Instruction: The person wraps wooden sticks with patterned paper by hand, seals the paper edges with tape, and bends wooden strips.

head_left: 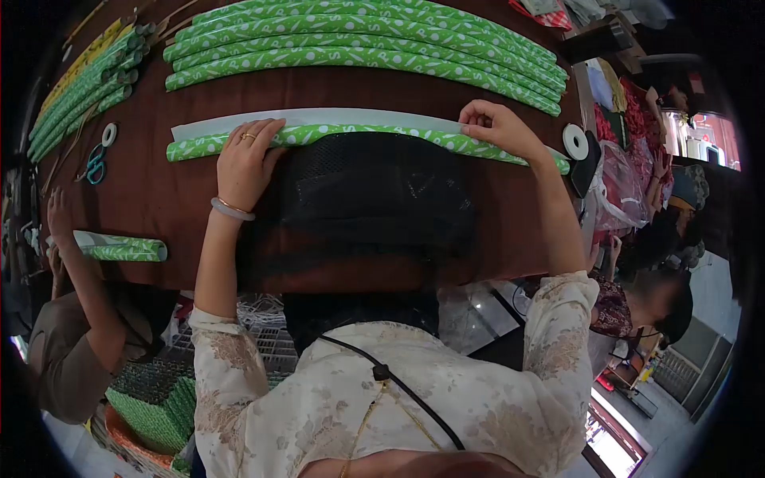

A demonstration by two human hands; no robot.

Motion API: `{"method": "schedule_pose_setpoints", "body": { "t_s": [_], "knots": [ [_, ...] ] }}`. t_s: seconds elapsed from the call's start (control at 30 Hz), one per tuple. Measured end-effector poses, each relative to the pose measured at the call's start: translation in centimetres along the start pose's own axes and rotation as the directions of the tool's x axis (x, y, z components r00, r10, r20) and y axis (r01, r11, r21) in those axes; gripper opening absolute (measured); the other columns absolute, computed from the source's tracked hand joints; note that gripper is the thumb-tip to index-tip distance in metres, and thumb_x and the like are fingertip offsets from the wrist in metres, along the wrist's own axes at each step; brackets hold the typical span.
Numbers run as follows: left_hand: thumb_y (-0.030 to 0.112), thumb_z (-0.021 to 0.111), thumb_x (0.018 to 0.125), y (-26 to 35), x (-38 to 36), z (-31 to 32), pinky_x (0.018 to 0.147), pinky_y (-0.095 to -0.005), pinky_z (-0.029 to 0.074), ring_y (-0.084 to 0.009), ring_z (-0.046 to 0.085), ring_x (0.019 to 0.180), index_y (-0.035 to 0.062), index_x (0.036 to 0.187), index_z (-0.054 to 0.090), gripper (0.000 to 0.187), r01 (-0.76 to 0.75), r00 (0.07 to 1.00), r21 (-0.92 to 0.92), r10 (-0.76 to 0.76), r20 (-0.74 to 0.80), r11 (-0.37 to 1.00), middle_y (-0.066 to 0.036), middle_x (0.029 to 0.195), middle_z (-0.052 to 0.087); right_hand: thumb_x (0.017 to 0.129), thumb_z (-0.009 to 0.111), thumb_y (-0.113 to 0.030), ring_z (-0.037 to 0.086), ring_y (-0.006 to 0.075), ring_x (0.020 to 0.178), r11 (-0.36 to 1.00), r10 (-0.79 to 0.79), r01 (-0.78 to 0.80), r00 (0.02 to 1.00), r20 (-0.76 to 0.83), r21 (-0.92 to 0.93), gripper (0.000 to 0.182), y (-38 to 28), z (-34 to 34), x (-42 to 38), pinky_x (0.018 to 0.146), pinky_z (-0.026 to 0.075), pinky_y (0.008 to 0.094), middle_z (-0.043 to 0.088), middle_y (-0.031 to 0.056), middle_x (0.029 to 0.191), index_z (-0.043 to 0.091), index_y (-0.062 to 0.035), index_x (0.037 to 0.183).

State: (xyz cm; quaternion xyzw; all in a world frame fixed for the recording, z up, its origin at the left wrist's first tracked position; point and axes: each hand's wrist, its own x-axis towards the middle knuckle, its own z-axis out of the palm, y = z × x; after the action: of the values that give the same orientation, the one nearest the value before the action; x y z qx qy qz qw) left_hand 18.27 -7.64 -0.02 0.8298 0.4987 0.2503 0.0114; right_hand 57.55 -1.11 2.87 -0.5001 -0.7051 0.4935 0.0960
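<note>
A long green patterned roll [382,130] lies across the brown table, with a pale strip of its sheet showing along the far edge. My left hand [253,155] rests on the left part of this roll, fingers bent over it and close together. Toward the right end, my right hand [498,130] has thumb and forefinger pinched at the edge of the pale strip. Black mesh fabric [374,191] lies between my forearms, against the near side of the roll.
Several finished-looking green rolls [358,60] lie at the back; more rolls [88,99] are at the far left. Scissors [96,165] and a tape roll [109,134] lie left, another tape roll [575,142] right. A co-worker's arm [84,279] is beside a shorter roll [131,248].
</note>
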Motion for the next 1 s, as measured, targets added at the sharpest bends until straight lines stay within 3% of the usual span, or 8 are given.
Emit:
{"method": "schedule_pose_setpoints", "body": {
  "t_s": [0.5, 0.9, 1.0],
  "knots": [
    [0.009, 0.064, 0.068, 0.0, 0.1, -0.1, 0.088, -0.0376, 0.041, -0.0262, 0.054, 0.095, 0.0076, 0.105, 0.054, 0.038, 0.021, 0.999, 0.003, -0.021, 0.029, 1.0, -0.007, 0.102, 0.058, 0.079, 0.058, -0.011, 0.042, 0.0064, 0.065, 0.999, -0.037, 0.037, 0.997, 0.068, 0.009, 0.009, -0.3, -0.4, -0.1, 0.059, 0.037, 0.0222, 0.047, -0.0025, 0.071, 0.053, -0.005, 0.085],
    [0.01, 0.064, 0.069, 0.1, 0.2, -0.2, 0.087, -0.0373, 0.041, -0.0264, 0.054, 0.094, 0.008, 0.105, 0.054, 0.037, 0.017, 1.0, -0.008, -0.017, 0.021, 1.0, -0.007, 0.101, 0.058, 0.079, 0.061, -0.013, 0.048, 0.0059, 0.079, 0.996, -0.018, 0.007, 0.992, 0.125, 0.089, 0.023, 0.6, -1.8, -1.0, 0.072, 0.04, 0.0207, 0.052, -0.0006, 0.085, 0.051, -0.0037, 0.098],
    [0.01, 0.064, 0.07, 0.0, 0.1, -0.1, 0.086, -0.0372, 0.042, -0.0268, 0.054, 0.094, 0.0083, 0.106, 0.054, 0.037, 0.017, 1.0, -0.003, -0.017, 0.025, 1.0, -0.008, 0.101, 0.058, 0.078, 0.061, -0.012, 0.049, 0.0067, 0.083, 0.995, 0.06, -0.07, 0.989, 0.134, 0.071, 0.029, 0.9, -2.2, -1.6, 0.075, 0.041, 0.0211, 0.053, 0.0005, 0.089, 0.05, -0.0033, 0.104]
  ]
}}
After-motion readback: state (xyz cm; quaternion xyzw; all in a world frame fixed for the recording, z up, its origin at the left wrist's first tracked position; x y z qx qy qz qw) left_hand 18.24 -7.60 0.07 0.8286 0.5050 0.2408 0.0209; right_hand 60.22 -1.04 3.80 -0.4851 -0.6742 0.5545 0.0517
